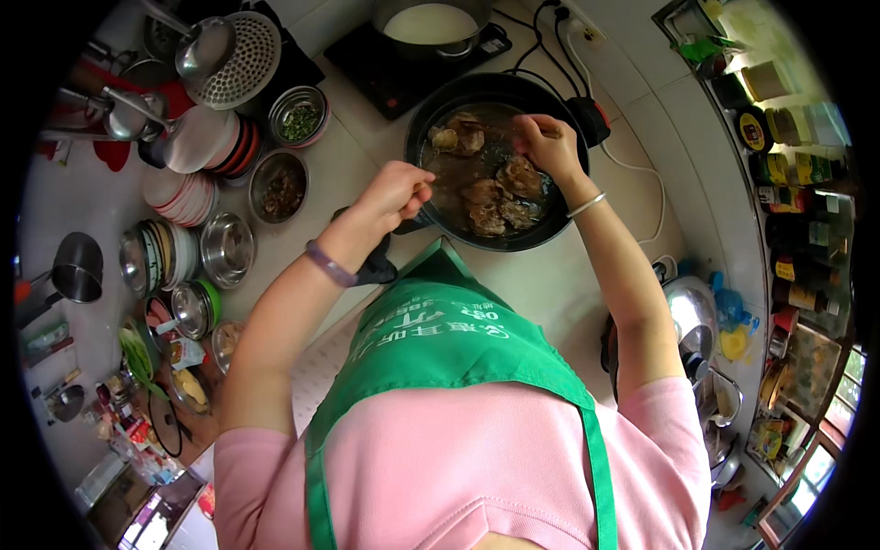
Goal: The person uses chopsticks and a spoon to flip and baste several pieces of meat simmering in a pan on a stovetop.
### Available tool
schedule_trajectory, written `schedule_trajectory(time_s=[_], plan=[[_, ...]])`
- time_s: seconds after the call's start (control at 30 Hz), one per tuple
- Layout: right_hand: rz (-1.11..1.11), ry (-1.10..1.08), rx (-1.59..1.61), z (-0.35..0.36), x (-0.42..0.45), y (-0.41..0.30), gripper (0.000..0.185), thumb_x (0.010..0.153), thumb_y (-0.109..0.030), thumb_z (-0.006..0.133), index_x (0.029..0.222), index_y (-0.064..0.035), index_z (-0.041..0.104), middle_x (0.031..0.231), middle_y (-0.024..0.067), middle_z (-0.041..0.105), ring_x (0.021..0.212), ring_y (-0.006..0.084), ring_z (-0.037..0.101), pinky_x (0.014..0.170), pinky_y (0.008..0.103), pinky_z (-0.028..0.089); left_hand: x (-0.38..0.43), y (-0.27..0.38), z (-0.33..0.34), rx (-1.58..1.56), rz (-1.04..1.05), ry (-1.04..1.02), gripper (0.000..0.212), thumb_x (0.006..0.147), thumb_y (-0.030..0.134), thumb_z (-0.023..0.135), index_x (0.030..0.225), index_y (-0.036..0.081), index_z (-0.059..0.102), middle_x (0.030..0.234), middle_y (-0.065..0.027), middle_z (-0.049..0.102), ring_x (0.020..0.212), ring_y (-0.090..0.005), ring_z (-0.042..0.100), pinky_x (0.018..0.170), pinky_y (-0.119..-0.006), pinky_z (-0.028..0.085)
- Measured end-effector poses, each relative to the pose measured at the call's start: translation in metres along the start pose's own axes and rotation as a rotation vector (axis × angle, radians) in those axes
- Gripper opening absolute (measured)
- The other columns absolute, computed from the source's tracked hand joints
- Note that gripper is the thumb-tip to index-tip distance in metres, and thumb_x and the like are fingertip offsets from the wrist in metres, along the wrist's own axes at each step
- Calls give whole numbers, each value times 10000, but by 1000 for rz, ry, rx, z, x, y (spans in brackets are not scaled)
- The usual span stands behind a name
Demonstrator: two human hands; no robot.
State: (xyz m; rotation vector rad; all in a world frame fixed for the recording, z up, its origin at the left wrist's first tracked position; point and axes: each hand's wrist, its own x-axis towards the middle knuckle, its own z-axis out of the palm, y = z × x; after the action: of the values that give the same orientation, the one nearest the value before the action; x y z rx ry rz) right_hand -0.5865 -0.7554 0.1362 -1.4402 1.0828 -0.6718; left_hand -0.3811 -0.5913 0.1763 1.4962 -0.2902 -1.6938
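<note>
A black electric pan [533, 237] holds brown liquid with several pieces of browned meat [487, 206] in it. Over the pan's right part is my right hand [550, 144], its fingers curled around something small and brownish, perhaps the end of a chopstick or utensil. My left hand [395, 192] hovers at the pan's left rim with its fingertips pinched together; whether something thin is between them cannot be told. Near my left wrist, a dark cloth [377, 265] lies by the pan's handle.
Behind the pan, a pot of white liquid [432, 24] stands on a black induction cooker [385, 86]. To the left are a bowl of chopped greens [300, 122], a bowl of dark food [278, 187], an empty steel bowl [227, 249] and stacked plates [180, 196]. Cables run behind the pan; jars line the right shelf.
</note>
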Motion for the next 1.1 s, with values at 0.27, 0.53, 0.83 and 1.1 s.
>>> schedule_trajectory(time_s=[0.27, 0.53, 0.83, 1.1], plan=[[-141, -92, -258, -4, 25, -15, 226, 862, -177, 576, 939, 30, 625, 723, 69, 638, 533, 101, 571, 482, 216, 454, 63, -18, 51, 10, -103, 128, 109, 872, 83, 391, 893, -1, 457, 536, -18, 419, 369, -92, 328, 350, -239, 224], [-221, -173, -310, -4, 13, -42, 251, 853, -187, 591, 921, 54, 612, 711, 80, 631, 601, 125, 621, 524, 236, 502, 89, -30, 53, 15, -113, 251, 133, 866, 108, 386, 804, 35, 478, 529, -7, 396, 370, -95, 294, 367, -251, 210], [-33, 46, 26, -33, 6, -34, 351, 865, -276, 567, 910, 70, 601, 779, 132, 648, 629, 171, 642, 575, 255, 533, 92, -31, 53, 10, -143, 284, 110, 866, 107, 389, 821, 43, 467, 530, 1, 382, 375, -93, 278, 379, -250, 217], [75, 172, 175, -31, 7, 3, 303, 878, -223, 543, 854, 75, 592, 738, 138, 636, 594, 196, 641, 531, 270, 538, 87, -29, 52, -14, -146, 302, 106, 875, 106, 385, 847, 31, 456, 530, 0, 378, 369, -92, 269, 375, -252, 218]])
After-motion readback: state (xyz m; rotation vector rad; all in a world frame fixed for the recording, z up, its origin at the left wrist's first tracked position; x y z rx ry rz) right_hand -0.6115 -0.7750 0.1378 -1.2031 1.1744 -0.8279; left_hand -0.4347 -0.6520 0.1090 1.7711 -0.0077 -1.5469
